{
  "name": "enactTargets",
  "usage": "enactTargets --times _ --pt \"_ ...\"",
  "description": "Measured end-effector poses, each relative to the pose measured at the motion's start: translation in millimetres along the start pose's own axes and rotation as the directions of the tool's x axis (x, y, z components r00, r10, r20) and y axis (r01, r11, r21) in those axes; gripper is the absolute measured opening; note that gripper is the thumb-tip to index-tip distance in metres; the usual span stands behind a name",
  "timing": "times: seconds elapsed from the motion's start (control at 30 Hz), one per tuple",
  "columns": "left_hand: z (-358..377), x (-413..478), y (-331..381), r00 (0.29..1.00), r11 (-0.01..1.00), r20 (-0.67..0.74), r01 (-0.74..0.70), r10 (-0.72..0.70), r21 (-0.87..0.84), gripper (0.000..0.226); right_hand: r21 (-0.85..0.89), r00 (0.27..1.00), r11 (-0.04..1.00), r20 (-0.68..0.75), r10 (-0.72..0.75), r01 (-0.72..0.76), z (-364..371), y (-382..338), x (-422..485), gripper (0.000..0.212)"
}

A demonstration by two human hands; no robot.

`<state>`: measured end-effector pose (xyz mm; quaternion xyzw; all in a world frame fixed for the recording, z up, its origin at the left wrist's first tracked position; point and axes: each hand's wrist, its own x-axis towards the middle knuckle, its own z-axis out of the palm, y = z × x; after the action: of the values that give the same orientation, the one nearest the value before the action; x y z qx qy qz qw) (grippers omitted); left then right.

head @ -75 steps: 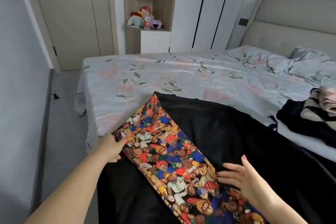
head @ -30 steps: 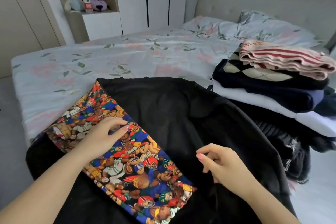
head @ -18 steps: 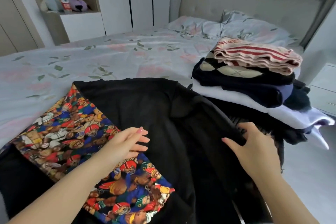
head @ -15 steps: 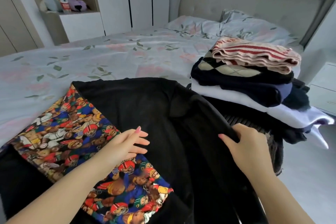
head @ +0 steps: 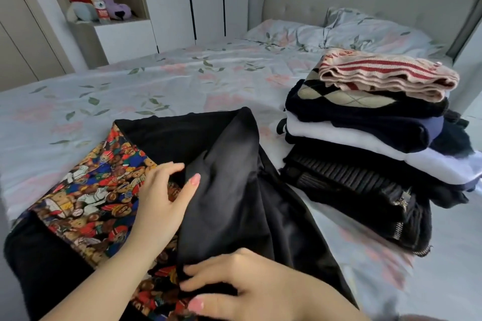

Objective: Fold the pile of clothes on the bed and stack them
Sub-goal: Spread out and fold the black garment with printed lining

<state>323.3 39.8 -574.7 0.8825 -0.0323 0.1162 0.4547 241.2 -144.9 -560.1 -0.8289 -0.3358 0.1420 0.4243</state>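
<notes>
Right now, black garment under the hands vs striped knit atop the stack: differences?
The black garment is dark and smooth; the striped knit is pale with red stripes. The black garment lies partly folded under the left hand and right hand; the striped knit sits fully folded atop the stack. Both are clothes on the bed.

Stack (head: pixel 365 117) right of garment (head: pixel 234 190), seemingly apart

A black garment (head: pixel 234 203) with a teddy-bear print lining (head: pixel 96 190) lies spread at the near edge of the bed (head: pixel 182 81). Its right side is folded leftward over the print, the fold raised and rumpled. Just beside it on the right stands a stack (head: pixel 365 138) of folded clothes, with a red-striped knit (head: pixel 386 75) on top.
</notes>
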Motion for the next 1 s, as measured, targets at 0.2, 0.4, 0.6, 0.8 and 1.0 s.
enactTargets --times 0.2,0.4,0.6,0.8,1.0 --pt "11 -8 -7 0.971 0.925 0.147 -0.227 0.19 0.306 0.033 -0.024 0.752 0.88 -0.531 0.39 -0.474 -24 34 -9 0.016" --pt "26 -18 -5 0.864 0.969 0.488 -0.005 -0.121 0.249 0.078 0.341 0.649 0.714 -0.299 0.699 -0.611 -21 42 -7 0.016" --pt "18 -18 20 0.823 0.951 0.502 0.31 -0.265 -0.006 0.068 0.69 0.885 0.633 0.022 0.466 -0.351 -17 24 6 0.052" --pt "-18 3 10 0.728 0.902 0.616 0.427 -0.3 -0.065 0.035 0.89 0.953 0.37 0.188 0.237 -0.268 -5 12 14 0.084" --pt "-57 25 -19 0.841 0.924 0.43 0.381 -0.33 -0.036 0.021 0.837 0.908 0.52 -0.072 0.412 -0.17 -13 31 14 0.079"
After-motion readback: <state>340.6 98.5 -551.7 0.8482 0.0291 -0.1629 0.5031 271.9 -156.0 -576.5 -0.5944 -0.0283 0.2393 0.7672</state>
